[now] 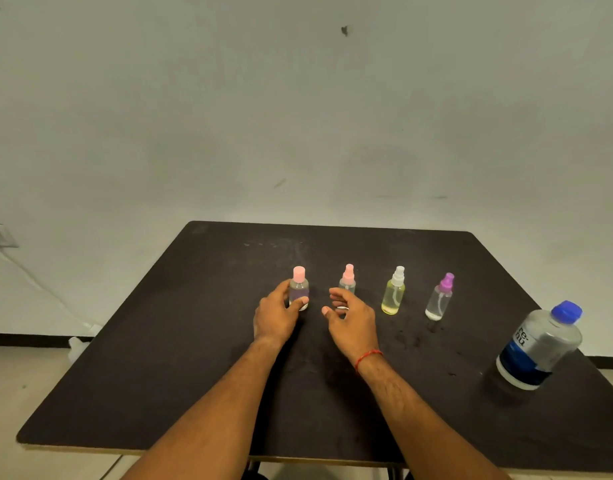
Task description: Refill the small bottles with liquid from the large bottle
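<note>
At frame centre the left hand (277,317) grips the leftmost bottle (299,289), which stands upright. The right hand (350,317) hovers just beside it, fingers loose and holding nothing. Best to hold the body low while the right hand twists off the cap. The large bottle (540,344) stands capped at lower right.

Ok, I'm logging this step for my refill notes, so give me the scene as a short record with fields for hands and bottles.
left hand: grips the pink-capped bottle, leftmost in the row
right hand: open, holding nothing, in front of the pink spray bottle
other small bottles: yellow bottle with white sprayer; purple spray bottle; both standing, tops on
large bottle: far right on the table, blue cap on, no hand on it
</note>
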`<state>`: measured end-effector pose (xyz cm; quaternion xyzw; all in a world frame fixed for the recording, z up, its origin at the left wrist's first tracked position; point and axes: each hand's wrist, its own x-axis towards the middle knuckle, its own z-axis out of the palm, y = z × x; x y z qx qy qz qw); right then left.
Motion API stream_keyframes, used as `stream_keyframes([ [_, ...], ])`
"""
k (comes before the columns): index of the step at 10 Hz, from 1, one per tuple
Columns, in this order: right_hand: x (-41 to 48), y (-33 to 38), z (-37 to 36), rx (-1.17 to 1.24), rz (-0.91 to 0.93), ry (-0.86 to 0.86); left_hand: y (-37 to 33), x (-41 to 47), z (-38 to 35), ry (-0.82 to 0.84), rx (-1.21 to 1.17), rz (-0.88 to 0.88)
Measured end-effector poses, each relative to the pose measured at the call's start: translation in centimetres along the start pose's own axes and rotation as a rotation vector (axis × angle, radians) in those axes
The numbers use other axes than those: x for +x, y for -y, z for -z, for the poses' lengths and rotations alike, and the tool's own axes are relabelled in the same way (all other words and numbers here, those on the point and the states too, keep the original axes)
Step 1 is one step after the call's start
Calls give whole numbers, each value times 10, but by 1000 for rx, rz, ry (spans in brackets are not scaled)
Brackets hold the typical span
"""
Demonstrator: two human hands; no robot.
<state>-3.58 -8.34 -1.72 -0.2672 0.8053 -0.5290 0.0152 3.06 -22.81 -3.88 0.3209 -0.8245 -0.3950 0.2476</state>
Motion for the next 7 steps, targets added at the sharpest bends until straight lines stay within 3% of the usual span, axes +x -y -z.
stream_keyframes([
  [3,-7,-5,16,-11,-40,30,-8,-7,3,0,3,31],
  [7,-23,-9,44,4,-30,12,-3,-31,7,-64,-186,74],
])
